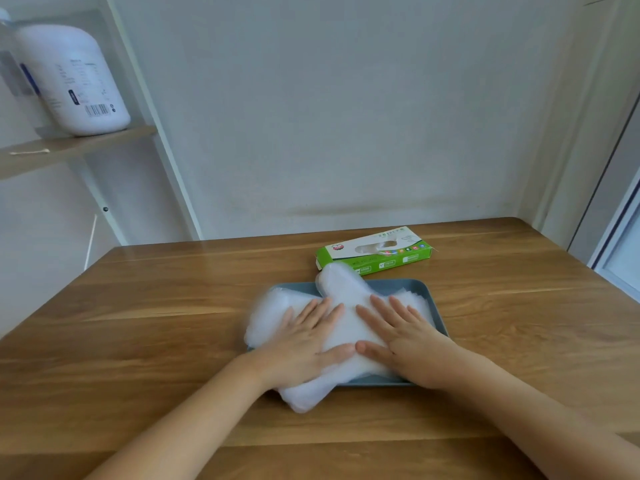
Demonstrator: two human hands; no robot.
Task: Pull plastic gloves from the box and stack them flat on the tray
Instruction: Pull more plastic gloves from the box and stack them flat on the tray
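Observation:
A pile of clear plastic gloves (341,289) lies on a blue-grey tray (429,297) in the middle of the wooden table. The pile spills over the tray's left, far and near edges. My left hand (304,336) presses flat on the left half of the pile, fingers straight and spread. On the right half my right hand (398,330) lies flat in the same way, its thumb tip close to my left thumb. Behind the tray lies the green and white glove box (375,252), its top slot showing clear plastic.
The wooden table (156,306) stretches wide on both sides of the tray. A white shelf unit stands at the left with a large white bottle (74,79) on a wooden shelf. A plain wall is behind the table, and a door frame (613,216) is at the right.

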